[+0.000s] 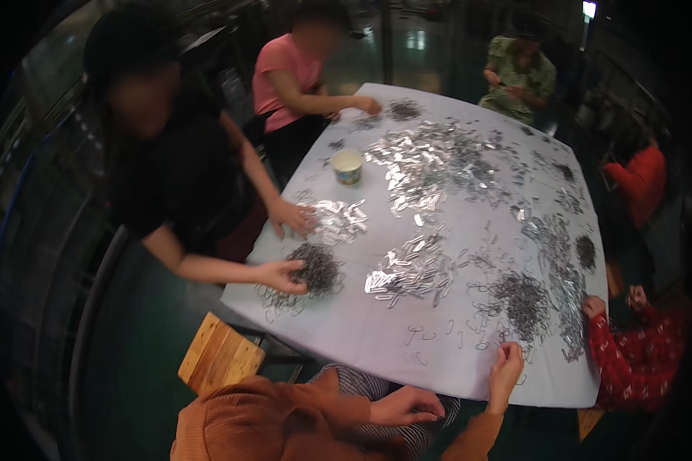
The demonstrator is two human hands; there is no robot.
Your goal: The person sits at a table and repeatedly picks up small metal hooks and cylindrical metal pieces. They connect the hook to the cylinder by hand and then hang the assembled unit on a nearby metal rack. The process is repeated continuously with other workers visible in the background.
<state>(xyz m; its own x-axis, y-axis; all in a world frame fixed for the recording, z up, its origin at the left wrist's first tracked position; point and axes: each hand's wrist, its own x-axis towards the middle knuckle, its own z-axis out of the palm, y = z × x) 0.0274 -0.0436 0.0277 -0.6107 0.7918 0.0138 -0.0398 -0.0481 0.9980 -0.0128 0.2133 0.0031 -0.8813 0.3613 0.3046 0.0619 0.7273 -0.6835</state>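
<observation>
My right hand (506, 373) is raised at the table's near edge, thumb and fingertips pinched together. Thin bent wire pieces lie right by the fingertips, and what is in the pinch is too small to make out. Just beyond it sits a dark pile of bent wire pieces (521, 306), with some loose ones (419, 336) to its left. My left hand (409, 405) hangs loosely over my striped lap below the table edge, fingers slightly bent, and nothing shows in it. Shiny flat metal pieces (414, 273) are heaped farther in.
A white-covered table (338, 319) spreads ahead, with a large heap of shiny metal pieces (415, 161) and a tub (347, 167). At the left, a person in black (177, 169) touches a wire pile (314, 267). Others sit around. A wooden stool (221, 353) stands at left.
</observation>
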